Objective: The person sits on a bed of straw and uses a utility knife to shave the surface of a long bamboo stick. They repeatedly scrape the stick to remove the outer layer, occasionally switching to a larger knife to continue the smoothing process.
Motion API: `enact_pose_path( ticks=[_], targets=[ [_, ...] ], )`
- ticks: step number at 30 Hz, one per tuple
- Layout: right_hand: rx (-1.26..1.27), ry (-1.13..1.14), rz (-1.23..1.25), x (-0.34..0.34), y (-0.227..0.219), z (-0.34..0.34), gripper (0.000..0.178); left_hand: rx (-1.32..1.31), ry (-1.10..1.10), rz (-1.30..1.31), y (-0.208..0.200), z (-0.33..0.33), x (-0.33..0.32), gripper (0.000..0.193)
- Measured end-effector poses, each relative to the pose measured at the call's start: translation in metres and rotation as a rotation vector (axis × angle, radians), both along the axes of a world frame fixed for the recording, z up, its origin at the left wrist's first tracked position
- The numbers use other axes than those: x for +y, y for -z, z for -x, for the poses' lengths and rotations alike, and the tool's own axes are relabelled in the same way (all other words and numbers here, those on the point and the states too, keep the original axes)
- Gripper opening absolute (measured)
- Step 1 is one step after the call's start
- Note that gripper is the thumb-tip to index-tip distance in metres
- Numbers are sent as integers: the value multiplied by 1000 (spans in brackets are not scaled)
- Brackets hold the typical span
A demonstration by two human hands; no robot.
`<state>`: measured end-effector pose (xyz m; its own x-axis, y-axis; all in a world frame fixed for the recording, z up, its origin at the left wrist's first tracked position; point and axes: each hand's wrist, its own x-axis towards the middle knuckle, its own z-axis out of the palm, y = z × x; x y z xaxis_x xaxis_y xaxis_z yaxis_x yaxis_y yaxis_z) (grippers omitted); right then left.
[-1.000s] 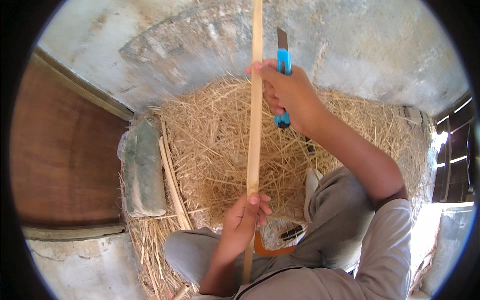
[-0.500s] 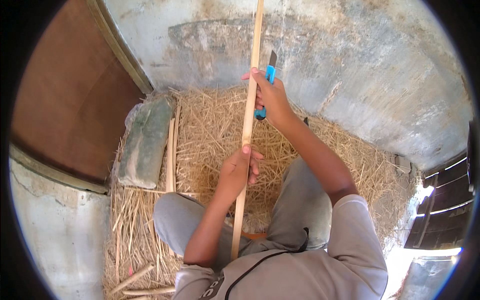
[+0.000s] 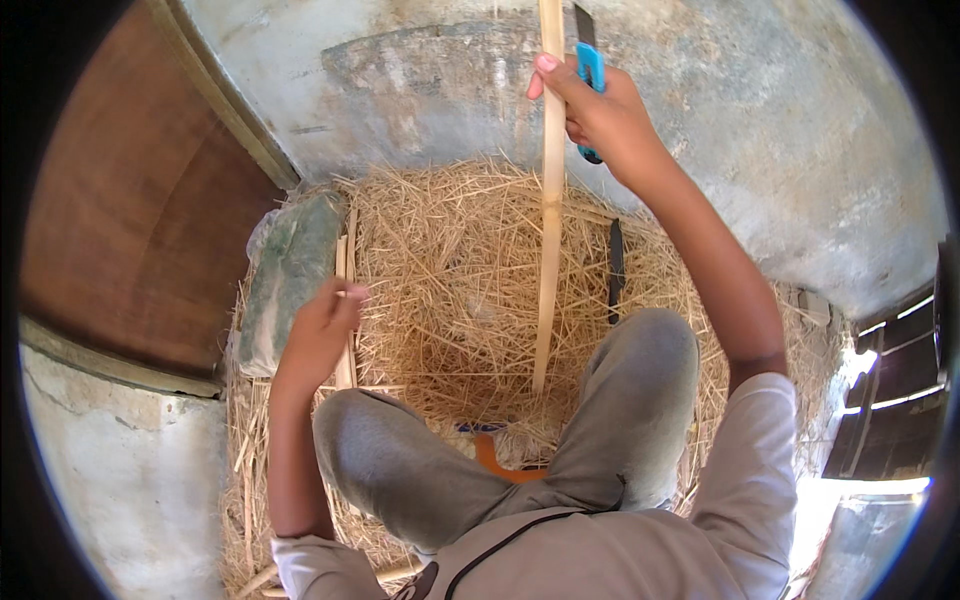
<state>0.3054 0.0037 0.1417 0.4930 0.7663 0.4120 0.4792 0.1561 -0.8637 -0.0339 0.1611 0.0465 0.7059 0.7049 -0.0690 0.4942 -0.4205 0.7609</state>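
Long, flat, pale-tan wooden strip (image 3: 551, 235), straight, with a darker band partway along; set lengthwise in view, from beyond the top edge down over dry yellow straw (image 3: 440, 250). Right hand (image 3: 606, 108): clamped on the strip between thumb and fingers, also gripping a blue plastic utility knife (image 3: 591, 66) with dark blade extended. Left hand (image 3: 330, 312): off the strip, half open, fingers loosely bent, blurred, near a green block-shaped bundle (image 3: 288, 275); contact there impossible to tell.
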Motion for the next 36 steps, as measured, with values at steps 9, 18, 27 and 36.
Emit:
enact_pose_path(
  ticks=[9, 18, 27, 36],
  targets=[
    [-46, -4, 33, 23, 79, 26, 47, 83, -1236, 606, 292, 273, -71, 30],
    [153, -4, 92, 55, 91, 1, 48, 212, -1143, 703, 349, 209, -64, 31],
    [330, 11, 254, 128, 100, -37, 51, 282, -1123, 716, 349, 191, -27, 33],
    [311, -181, 324, 173, 135, -17, 47, 323, -1114, 719, 345, 196, -28, 36]
  ],
)
